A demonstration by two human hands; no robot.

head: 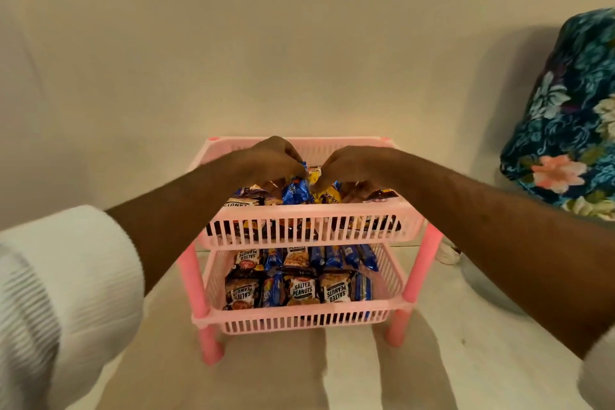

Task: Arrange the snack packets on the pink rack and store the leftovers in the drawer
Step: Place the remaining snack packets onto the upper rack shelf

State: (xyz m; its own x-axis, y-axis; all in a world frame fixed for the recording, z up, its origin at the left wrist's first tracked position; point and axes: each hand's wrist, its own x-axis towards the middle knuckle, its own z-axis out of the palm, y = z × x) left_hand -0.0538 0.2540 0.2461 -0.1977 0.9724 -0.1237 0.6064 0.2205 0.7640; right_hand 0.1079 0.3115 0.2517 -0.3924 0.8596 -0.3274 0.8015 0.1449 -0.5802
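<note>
A pink two-tier rack (pixel 311 210) stands on a pale surface in front of me. Its lower tier (pixel 299 313) holds rows of salted-peanut packets (pixel 302 289) and blue packets (pixel 332 256). The upper tier holds mixed dark, blue and yellow packets. Both hands reach into the upper tier. My left hand (pixel 273 160) pinches the top of an upright blue packet (pixel 296 191). My right hand (pixel 349 166) pinches a yellow packet (pixel 327 195) right beside it. The fingertips are partly hidden among the packets.
A floral blue cloth bundle (pixel 565 116) lies at the right. A white object (pixel 447 253) and a round grey thing (pixel 489 286) sit behind the rack's right leg. A plain beige wall stands close behind the rack.
</note>
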